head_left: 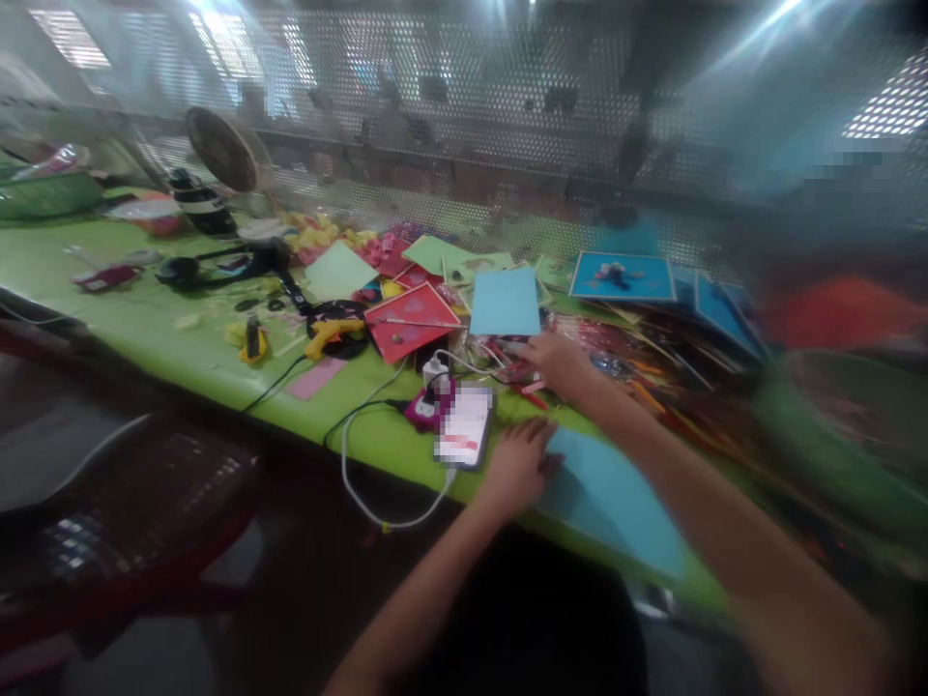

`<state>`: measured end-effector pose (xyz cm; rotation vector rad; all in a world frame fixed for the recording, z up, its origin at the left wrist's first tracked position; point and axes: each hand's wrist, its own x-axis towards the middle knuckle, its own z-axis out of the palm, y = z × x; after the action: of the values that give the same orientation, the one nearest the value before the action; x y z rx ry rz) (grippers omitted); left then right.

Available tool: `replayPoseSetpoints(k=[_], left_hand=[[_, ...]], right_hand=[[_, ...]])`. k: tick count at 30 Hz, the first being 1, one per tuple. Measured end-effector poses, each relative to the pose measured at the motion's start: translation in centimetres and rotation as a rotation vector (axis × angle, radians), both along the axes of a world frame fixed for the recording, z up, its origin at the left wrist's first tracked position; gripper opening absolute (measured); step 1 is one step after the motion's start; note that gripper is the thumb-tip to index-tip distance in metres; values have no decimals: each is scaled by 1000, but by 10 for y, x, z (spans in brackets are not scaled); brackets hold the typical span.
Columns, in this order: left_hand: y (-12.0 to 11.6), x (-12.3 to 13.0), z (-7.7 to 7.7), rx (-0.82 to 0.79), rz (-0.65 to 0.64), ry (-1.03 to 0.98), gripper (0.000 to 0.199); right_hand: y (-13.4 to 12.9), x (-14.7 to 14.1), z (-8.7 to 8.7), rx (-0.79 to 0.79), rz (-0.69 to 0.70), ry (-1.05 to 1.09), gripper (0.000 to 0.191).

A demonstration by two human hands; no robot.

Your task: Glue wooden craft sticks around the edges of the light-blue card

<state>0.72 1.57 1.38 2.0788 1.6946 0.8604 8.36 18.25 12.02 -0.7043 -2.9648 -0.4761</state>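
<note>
- Clock directions are read from the phone [466, 425], with twelve pointing away from you across the green table [181, 353];
- Your left hand [516, 464] is at four o'clock, palm down, its fingers loosely bent at the near left end of the blue sheet [616, 503]; you are touching it there, though I cannot tell whether you pinch it;
- That blue sheet lies flat along the table's front edge, stretching on towards four o'clock, below your right forearm;
- Your right hand [555, 362] is at two o'clock, fingers reaching forward to the cluttered heap [587, 338] of shiny wrapping and thin sticks; blur hides the fingertips, so I cannot tell if they grip anything;
- Just beyond that hand, at one o'clock, a light blue card [506, 302] rests on other cards; at eleven, a red card [412, 319];
- Beside the phone, at nine, sits a magenta power strip [424, 412] with a white plug [435, 371] in it;
- At ten o'clock lies a yellow glue gun [333, 334]; between nine and ten, a pink slip [316, 378];
- At three, well apart, stands a blurred green basket [855, 435].
</note>
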Motion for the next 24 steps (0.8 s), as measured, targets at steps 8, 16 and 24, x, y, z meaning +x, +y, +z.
replayPoseSetpoints(k=[8, 16, 24], left_hand=[[-1, -8, 5, 91, 57, -329, 41], [-1, 31, 41, -97, -106, -715, 43], [1, 47, 45, -156, -24, -546, 36]], right_hand=[[-35, 71, 22, -160, -316, 253, 16], [-72, 126, 4, -1222, -431, 1315, 34], [-89, 146, 11, -1071, -465, 1613, 37]])
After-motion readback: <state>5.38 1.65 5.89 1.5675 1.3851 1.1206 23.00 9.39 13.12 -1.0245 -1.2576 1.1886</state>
